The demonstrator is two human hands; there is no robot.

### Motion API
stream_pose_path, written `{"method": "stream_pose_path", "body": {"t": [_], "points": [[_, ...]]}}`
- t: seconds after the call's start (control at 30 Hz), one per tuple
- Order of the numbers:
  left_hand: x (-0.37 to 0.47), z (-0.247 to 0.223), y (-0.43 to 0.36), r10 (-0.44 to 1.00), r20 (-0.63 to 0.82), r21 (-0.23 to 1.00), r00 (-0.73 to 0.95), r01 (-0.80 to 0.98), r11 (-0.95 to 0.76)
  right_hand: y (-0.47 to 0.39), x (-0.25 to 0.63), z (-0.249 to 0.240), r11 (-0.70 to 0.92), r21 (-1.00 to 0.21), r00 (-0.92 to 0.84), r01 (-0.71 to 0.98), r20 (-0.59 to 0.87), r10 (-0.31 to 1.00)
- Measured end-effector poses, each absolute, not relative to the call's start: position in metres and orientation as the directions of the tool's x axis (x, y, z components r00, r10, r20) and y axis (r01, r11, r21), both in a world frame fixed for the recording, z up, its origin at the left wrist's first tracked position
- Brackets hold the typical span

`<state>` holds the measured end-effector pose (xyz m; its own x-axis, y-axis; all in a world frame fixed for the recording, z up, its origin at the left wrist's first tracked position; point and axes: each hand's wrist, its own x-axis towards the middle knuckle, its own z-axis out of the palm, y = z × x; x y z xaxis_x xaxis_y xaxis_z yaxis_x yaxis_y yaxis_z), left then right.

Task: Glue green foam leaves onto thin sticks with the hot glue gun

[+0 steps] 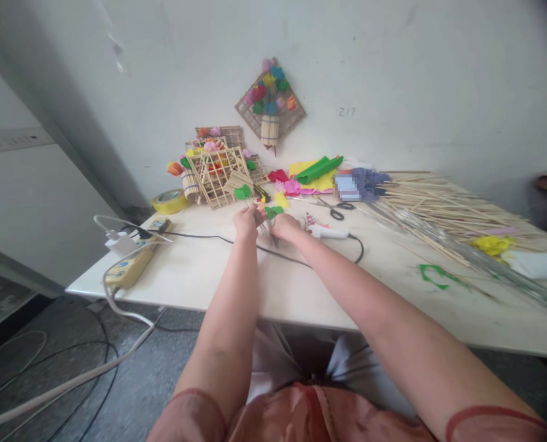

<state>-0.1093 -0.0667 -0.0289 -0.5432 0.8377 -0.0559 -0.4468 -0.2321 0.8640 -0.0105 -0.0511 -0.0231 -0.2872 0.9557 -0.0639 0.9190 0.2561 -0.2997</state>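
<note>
Both hands are close together over the middle of the table. My left hand (247, 220) is closed around thin wire-like stems, with green paper leaves (242, 192) just above it. Beside it, my right hand (286, 227) is closed at another green paper piece (273, 212); dark, blurred stems or blades show below its fingers, too smeared to name. Small yellow and orange paper bits show between the hands. A white glue gun (327, 231) lies just right of my right hand.
Black-handled scissors (336, 212), colored paper (317, 175) and bamboo sticks (430, 202) lie behind and right. Woven stick frames with paper flowers (218, 172), yellow tape (169, 201) and a power strip (137, 261) are at left. A black cord (199, 235) crosses the table.
</note>
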Motion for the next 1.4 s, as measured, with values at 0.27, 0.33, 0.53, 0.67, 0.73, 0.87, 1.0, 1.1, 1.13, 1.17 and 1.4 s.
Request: {"method": "stream_pose_path", "body": {"t": [0.27,0.33,0.53,0.67,0.73,0.87,1.0,1.1,1.13,1.17,1.4], "points": [[-0.109,-0.028,-0.067,0.833,-0.057,0.871,-0.550,-0.435,-0.227,-0.055,-0.008,-0.022,0.324,-0.290,-0.330,0.901,0.029,0.944],[-0.109,-0.028,-0.067,0.830,-0.063,0.876,-0.554,-0.429,-0.219,-0.056,-0.011,-0.022,0.344,-0.277,-0.350,0.897,0.029,0.936],[-0.110,-0.030,-0.065,0.832,-0.053,0.873,-0.553,-0.429,-0.230,-0.053,-0.016,-0.023,0.290,-0.248,-0.314,0.924,-0.062,0.948],[-0.110,-0.028,-0.066,0.827,-0.069,0.880,-0.558,-0.425,-0.213,-0.052,-0.010,-0.022,0.226,-0.332,-0.265,0.916,-0.077,0.961],[-0.110,-0.028,-0.067,0.826,-0.076,0.883,-0.558,-0.422,-0.204,-0.051,-0.006,-0.022,0.214,-0.382,-0.257,0.899,-0.064,0.964],[-0.110,-0.028,-0.067,0.833,-0.072,0.891,-0.549,-0.411,-0.193,-0.046,0.001,-0.024,0.217,-0.454,-0.256,0.864,-0.026,0.966],[-0.110,-0.028,-0.066,0.830,-0.087,0.899,-0.551,-0.402,-0.172,-0.043,0.005,-0.023,0.229,-0.457,-0.250,0.860,0.013,0.968],[-0.109,-0.028,-0.066,0.830,-0.100,0.906,-0.549,-0.395,-0.152,-0.044,0.008,-0.020,0.248,-0.463,-0.263,0.851,0.034,0.964],[-0.109,-0.029,-0.066,0.830,-0.104,0.908,-0.547,-0.393,-0.145,-0.045,0.009,-0.020,0.258,-0.469,-0.268,0.845,0.046,0.962],[-0.109,-0.029,-0.066,0.830,-0.108,0.910,-0.547,-0.390,-0.138,-0.047,0.010,-0.019,0.268,-0.476,-0.272,0.837,0.062,0.960],[-0.110,-0.034,-0.065,0.848,-0.106,0.919,-0.520,-0.377,-0.117,-0.053,0.010,-0.020,0.309,-0.571,-0.275,0.761,0.148,0.950]]}}
